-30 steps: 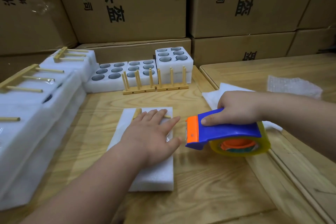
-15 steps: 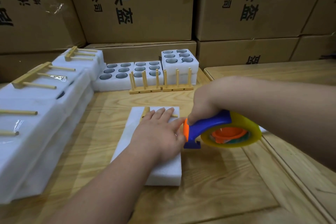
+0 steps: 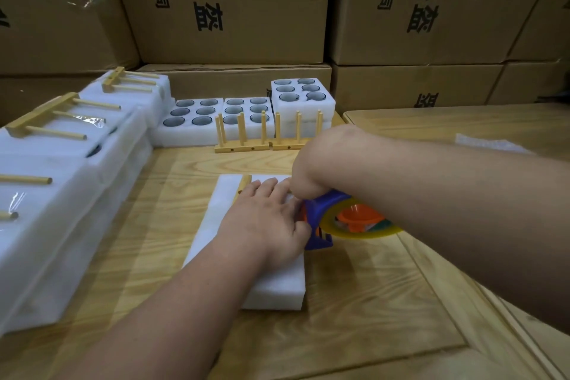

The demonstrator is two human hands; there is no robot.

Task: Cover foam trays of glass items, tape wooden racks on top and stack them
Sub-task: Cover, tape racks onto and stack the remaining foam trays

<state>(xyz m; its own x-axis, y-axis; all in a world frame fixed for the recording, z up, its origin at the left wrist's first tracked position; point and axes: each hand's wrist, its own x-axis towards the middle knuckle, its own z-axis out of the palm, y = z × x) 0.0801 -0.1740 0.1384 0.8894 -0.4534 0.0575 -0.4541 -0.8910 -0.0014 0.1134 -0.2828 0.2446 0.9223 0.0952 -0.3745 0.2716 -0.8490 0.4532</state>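
Left hand (image 3: 265,225) flat, fingers straight, pressing covered foam tray (image 3: 271,287) at table centre, hiding most of wooden rack (image 3: 244,183). Right hand (image 3: 311,176) grips tape dispenser (image 3: 327,219) at tray's right edge; its fingers mostly hidden. Bare table (image 3: 370,302) right of tray.

Left hand (image 3: 265,222) lies flat, fingers (image 3: 262,190) straight; right hand (image 3: 311,176) is curled.

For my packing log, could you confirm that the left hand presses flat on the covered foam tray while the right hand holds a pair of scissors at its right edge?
Not quite: the head view shows the right hand holding a blue tape dispenser, not scissors, at the right edge of the covered foam tray. The left hand does press flat on it.
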